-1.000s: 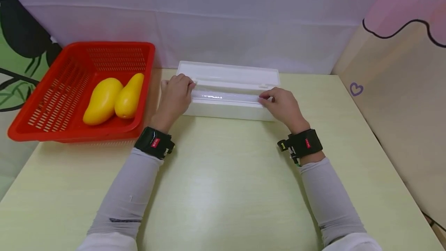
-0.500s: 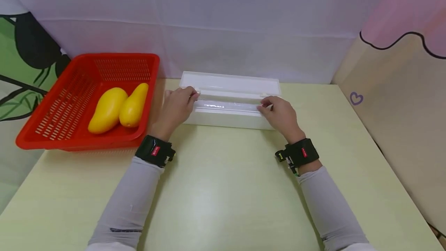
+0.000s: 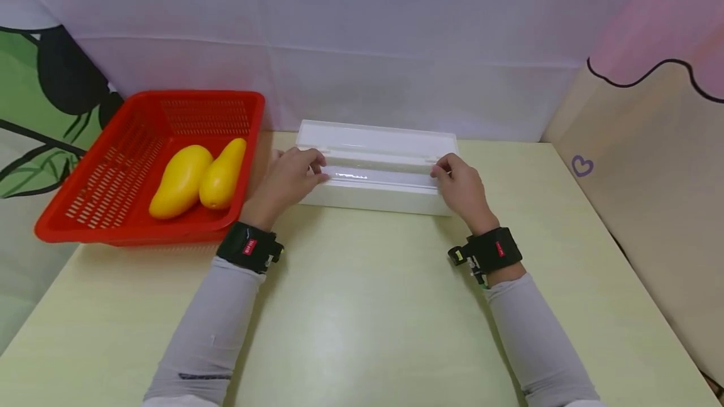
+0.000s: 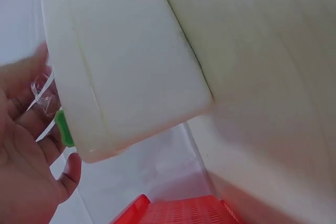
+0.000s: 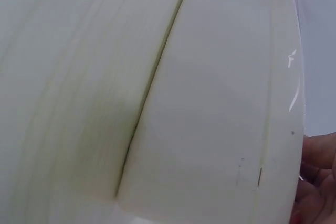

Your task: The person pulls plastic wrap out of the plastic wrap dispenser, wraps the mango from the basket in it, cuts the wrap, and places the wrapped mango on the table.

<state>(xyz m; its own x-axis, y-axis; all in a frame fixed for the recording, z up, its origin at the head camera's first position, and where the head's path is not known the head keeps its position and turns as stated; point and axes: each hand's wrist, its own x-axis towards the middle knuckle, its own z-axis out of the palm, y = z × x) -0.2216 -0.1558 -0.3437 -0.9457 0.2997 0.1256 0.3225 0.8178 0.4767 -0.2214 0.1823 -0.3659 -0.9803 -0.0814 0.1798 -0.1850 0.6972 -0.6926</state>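
A white cling film dispenser [image 3: 379,199] sits on the table near the back wall, its lid [image 3: 379,135] raised. Clear cling film [image 3: 353,175] lies shiny along its top. My left hand [image 3: 285,179] is over the left end, thumb and forefinger spread apart. In the left wrist view, a crumpled bit of film shows by the left fingers [image 4: 39,119], and a green piece [image 4: 64,128] juts from the box end. My right hand [image 3: 464,190] pinches the film at the right end. In the right wrist view its fingers [image 5: 317,153] are partly hidden behind the box.
Left of the dispenser stands a red plastic basket [image 3: 62,218], holding two yellow mango-like fruits [image 3: 181,181]. A pale cloth wall [image 3: 424,49] rises behind the table [image 3: 362,306], and a printed panel [image 3: 650,206] borders it on the right.
My left thumb and forefinger, together before, have parted. The right hand keeps its place at the dispenser's right end. The whole view has shifted slightly with the head.
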